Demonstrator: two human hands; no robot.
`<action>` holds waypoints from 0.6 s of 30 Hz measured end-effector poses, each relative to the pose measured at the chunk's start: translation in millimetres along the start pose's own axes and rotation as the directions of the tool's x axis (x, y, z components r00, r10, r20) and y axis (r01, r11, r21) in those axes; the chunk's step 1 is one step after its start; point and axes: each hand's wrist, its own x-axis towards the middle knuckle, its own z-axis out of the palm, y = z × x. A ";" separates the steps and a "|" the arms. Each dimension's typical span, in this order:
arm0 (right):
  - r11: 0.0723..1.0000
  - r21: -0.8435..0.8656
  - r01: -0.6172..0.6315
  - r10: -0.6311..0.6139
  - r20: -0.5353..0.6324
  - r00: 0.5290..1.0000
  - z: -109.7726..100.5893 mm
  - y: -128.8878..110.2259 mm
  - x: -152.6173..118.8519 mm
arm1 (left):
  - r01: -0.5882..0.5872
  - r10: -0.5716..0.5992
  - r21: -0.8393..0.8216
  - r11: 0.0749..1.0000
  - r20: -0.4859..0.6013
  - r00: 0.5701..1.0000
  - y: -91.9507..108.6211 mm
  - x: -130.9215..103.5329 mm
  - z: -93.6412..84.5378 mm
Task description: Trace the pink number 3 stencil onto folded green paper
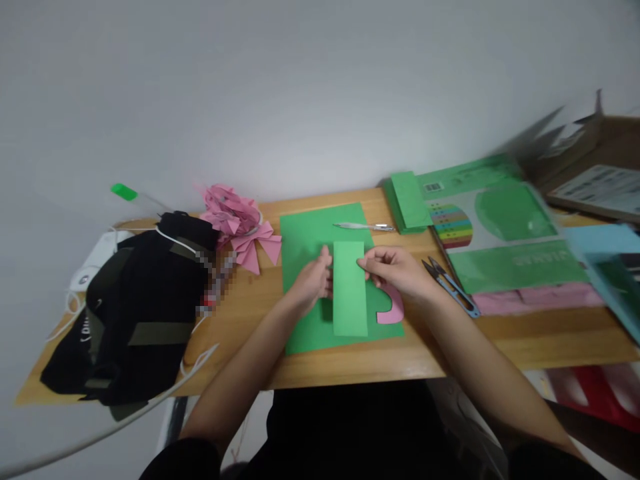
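My right hand (393, 268) pinches the right edge of an upright light green paper strip (350, 293) between thumb and finger. My left hand (315, 279) is at the strip's left edge, its fingers apart and partly behind the paper. Beneath both lies a larger green sheet (310, 233). A pink curved paper piece (397, 310) rests on that sheet, below my right hand. Above the strip, a pen (365, 227) lies across the sheet's upper right edge. Blue-handled snips (453, 288) lie beside my right forearm.
A black bag (145, 300) and a white cable (125, 417) occupy the left. Behind them are pink folded papers (233, 217). To the right sit folded green papers (410, 203), a green paper pack (510, 227) and a cardboard box (600, 150).
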 end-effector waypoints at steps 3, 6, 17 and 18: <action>0.997 -0.053 -0.050 0.052 0.050 0.997 -3.2 0.3 0.2 | -0.044 0.044 0.100 0.994 0.004 0.999 1.0 1.8 -4.7; 0.989 -0.109 -0.097 0.107 0.094 0.990 -5.6 1.0 -0.4 | -0.118 0.118 0.236 0.965 0.013 0.993 0.4 3.6 -11.8; 0.939 -0.316 -0.138 0.143 -0.009 0.990 -14.1 12.4 7.0 | -0.465 0.538 0.761 0.452 0.184 0.823 -20.3 3.3 -19.2; 0.934 -0.331 -0.137 0.131 -0.043 0.991 -17.9 10.9 6.8 | -0.489 0.542 0.775 0.400 0.230 0.808 -21.7 3.2 -20.0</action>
